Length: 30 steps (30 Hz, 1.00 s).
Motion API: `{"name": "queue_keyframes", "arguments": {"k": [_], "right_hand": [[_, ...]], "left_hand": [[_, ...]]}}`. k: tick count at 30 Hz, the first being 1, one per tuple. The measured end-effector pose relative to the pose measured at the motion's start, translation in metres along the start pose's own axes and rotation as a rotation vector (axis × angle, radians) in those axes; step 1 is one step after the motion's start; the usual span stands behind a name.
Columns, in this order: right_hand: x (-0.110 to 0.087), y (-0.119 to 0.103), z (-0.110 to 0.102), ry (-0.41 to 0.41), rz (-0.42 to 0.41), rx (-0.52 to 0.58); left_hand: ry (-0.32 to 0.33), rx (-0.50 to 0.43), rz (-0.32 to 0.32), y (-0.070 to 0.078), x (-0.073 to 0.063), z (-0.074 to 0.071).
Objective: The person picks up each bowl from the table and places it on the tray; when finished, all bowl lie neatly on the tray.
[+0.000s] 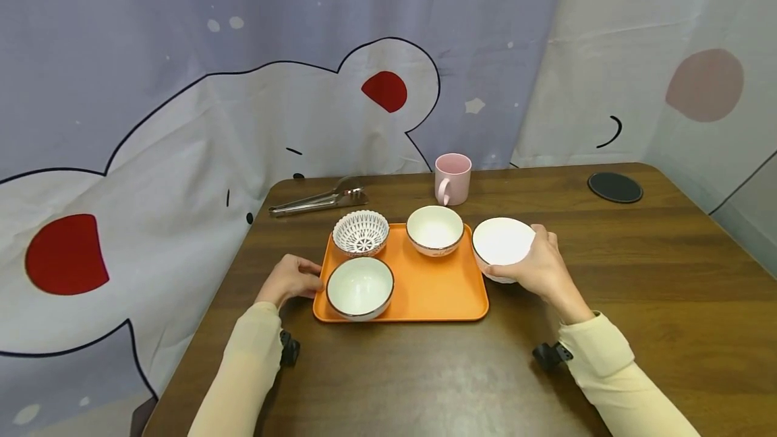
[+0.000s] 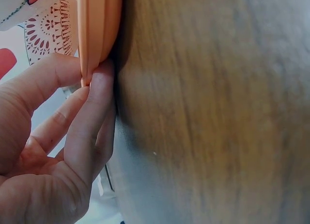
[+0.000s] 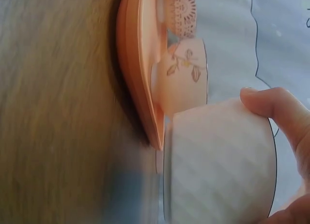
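Observation:
My left hand (image 1: 293, 280) pinches the left rim of an orange tray (image 1: 434, 299), with the thumb above the edge and fingers below it in the left wrist view. My right hand (image 1: 543, 268) grips a white bowl (image 1: 502, 241) by its side, over the tray's right edge. That bowl (image 3: 223, 161) shows a quilted outer wall in the right wrist view. On the tray stand a patterned scalloped bowl (image 1: 361, 233) at back left, a pale dark-rimmed bowl (image 1: 361, 288) at front left, and a floral bowl (image 1: 434, 229) at the back toward the right.
Behind the tray stands a pink mug (image 1: 452, 179). Metal tongs (image 1: 318, 202) lie at the back left of the wooden table (image 1: 413, 376). A black disc (image 1: 615, 187) is at the far right. A printed curtain (image 1: 273, 120) hangs behind the table.

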State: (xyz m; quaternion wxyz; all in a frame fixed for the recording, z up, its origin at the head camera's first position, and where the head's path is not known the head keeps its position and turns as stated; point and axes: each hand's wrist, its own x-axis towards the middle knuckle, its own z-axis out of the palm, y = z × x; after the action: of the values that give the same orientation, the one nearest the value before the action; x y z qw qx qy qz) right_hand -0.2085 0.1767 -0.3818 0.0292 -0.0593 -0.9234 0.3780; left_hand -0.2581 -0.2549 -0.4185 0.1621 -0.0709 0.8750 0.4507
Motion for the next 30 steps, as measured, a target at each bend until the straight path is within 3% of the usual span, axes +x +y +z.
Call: {"name": "queue_keyframes", "arguments": {"k": [30], "right_hand": [[-0.025,-0.022,0.031,-0.066,-0.095,0.023]], "left_hand": [[-0.019,-0.02,0.018,-0.004,0.001,-0.001]]}}
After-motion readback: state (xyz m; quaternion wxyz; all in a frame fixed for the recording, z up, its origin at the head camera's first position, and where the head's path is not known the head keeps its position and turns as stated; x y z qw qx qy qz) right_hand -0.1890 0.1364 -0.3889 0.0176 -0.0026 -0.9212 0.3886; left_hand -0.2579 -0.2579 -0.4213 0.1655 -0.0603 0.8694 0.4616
